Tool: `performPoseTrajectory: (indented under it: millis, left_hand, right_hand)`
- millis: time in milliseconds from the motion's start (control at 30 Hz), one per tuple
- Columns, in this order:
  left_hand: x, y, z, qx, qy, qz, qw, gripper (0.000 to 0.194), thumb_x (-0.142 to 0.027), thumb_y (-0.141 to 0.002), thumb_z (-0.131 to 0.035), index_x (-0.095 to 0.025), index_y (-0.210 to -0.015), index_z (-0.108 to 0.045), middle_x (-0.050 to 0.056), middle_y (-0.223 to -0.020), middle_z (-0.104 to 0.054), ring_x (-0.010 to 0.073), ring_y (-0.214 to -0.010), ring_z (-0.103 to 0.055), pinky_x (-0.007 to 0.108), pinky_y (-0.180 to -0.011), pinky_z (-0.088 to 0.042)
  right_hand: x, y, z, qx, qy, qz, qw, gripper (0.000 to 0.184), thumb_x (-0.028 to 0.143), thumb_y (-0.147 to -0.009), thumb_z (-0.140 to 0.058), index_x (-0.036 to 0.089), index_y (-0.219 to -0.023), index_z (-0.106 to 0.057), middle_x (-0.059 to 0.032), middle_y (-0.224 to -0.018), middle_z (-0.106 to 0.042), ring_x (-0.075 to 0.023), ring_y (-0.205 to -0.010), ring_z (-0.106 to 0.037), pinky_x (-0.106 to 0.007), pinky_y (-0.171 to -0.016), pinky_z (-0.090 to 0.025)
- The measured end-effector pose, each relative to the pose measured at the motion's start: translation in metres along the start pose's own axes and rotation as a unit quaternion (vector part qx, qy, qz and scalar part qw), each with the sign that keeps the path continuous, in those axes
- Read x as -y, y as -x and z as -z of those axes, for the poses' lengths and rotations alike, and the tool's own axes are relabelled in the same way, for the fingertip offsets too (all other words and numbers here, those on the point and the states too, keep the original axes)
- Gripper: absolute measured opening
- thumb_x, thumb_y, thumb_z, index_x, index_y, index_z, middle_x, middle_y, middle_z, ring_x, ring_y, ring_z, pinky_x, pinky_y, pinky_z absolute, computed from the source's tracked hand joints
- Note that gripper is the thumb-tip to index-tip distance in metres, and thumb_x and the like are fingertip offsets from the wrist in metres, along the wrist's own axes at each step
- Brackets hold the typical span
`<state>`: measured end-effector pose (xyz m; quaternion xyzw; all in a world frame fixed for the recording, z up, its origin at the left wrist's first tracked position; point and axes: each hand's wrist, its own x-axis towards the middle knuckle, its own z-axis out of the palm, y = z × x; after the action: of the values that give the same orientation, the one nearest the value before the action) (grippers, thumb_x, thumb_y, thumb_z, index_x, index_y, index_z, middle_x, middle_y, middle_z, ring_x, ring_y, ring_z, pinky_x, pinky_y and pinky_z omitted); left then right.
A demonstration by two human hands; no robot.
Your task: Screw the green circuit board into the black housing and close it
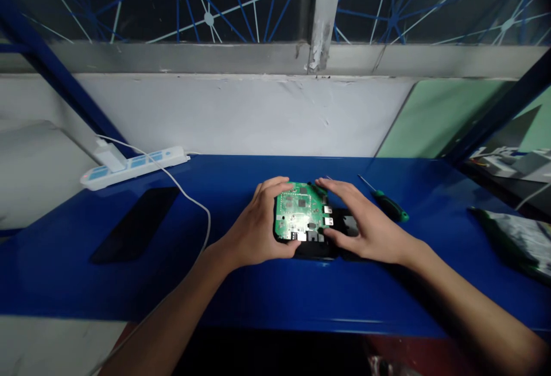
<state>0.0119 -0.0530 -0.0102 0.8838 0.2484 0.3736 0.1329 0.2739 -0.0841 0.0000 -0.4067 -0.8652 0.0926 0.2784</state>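
A green circuit board with chips and metal ports faces up at the middle of the blue table. My left hand grips its left edge, thumb at the near side and fingers at the far side. On the right side, my right hand holds the board between thumb and fingers, beside the silver ports. Beneath the board shows a black casing part; whether the two touch cannot be seen. Another black casing piece lies partly hidden under my right hand.
A screwdriver with a green and black handle lies to the right. To the left are a dark phone-like slab and a white power strip with a cable. A shiny bag sits at the right edge.
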Motion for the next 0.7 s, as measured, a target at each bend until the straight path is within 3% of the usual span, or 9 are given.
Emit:
performPoseTrajectory:
  millis: [200, 500, 700]
  left_hand:
    - [-0.0012, 0.0011, 0.0019, 0.009, 0.002, 0.009, 1.000, 0.078, -0.023, -0.063, -0.079, -0.025, -0.123, -0.029, 0.020, -0.141, -0.035, 0.0428, -0.133, -0.041, 0.065, -0.101, -0.045]
    - [-0.0081, 0.0012, 0.0035, 0.033, 0.037, 0.027, 0.998, 0.071, -0.024, -0.062, -0.079, -0.028, -0.113, -0.030, 0.016, -0.142, -0.029, 0.0413, -0.134, -0.039, 0.062, -0.102, -0.045]
    - [-0.0071, 0.0016, 0.0041, 0.049, 0.031, 0.021, 0.998, 0.071, -0.023, -0.063, -0.079, -0.027, -0.116, -0.031, 0.018, -0.145, -0.029, 0.0426, -0.138, -0.034, 0.063, -0.106, -0.042]
  right_hand:
    - [0.0003, 0.0008, 0.0057, 0.023, -0.028, -0.036, 0.999, 0.092, 0.020, -0.081, -0.060, 0.026, -0.159, -0.011, -0.0113, -0.154, -0.043, -0.0313, -0.144, -0.039, -0.057, -0.118, -0.037]
    - [-0.0009, 0.0014, 0.0056, 0.022, -0.013, 0.005, 1.000, 0.091, 0.025, -0.081, -0.066, 0.030, -0.158, -0.018, -0.0101, -0.158, -0.040, -0.0355, -0.147, -0.035, -0.062, -0.118, -0.036]
    - [-0.0026, 0.0018, 0.0087, 0.027, -0.003, -0.005, 1.000, 0.089, 0.030, -0.080, -0.069, 0.028, -0.157, -0.023, -0.0109, -0.151, -0.049, -0.0353, -0.141, -0.045, -0.061, -0.114, -0.042]
